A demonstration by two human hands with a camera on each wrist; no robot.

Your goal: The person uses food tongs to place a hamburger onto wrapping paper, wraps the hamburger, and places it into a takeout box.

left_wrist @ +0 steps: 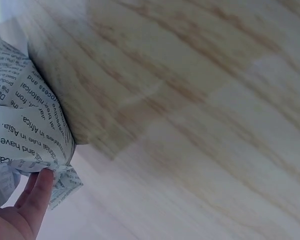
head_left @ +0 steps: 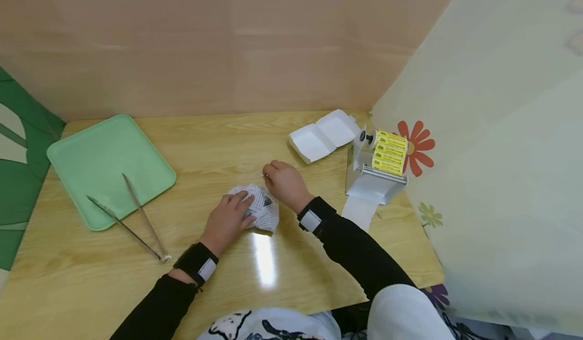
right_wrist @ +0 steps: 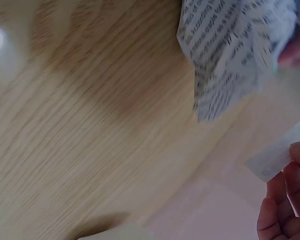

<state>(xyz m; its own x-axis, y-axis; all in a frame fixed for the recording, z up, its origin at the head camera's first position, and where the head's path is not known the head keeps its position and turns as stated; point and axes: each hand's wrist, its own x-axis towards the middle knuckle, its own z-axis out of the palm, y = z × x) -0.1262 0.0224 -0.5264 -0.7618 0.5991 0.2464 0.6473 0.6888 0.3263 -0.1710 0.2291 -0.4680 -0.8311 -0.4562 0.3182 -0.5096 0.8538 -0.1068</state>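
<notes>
A bundle wrapped in printed newspaper-like sheet [head_left: 267, 218] sits on the table in front of the person. The left hand [head_left: 228, 219] holds its left side, with fingers over the top and the thumb along the near side. In the left wrist view, fingertips [left_wrist: 42, 187] touch the folded paper. Just right of the bundle and apart from it, the right hand [head_left: 288, 184] is raised. Between thumb and fingers it pinches a small whitish sticker [right_wrist: 276, 156], its face seen in the right wrist view. What the paper wraps is hidden.
An open white takeaway box [head_left: 314, 140] stands at the back right. Beside it is a label dispenser [head_left: 378, 183] with a yellow label roll [head_left: 390, 153] and a white strip hanging out. Metal tongs [head_left: 144, 217] lean over a green tray [head_left: 114, 168] on the left.
</notes>
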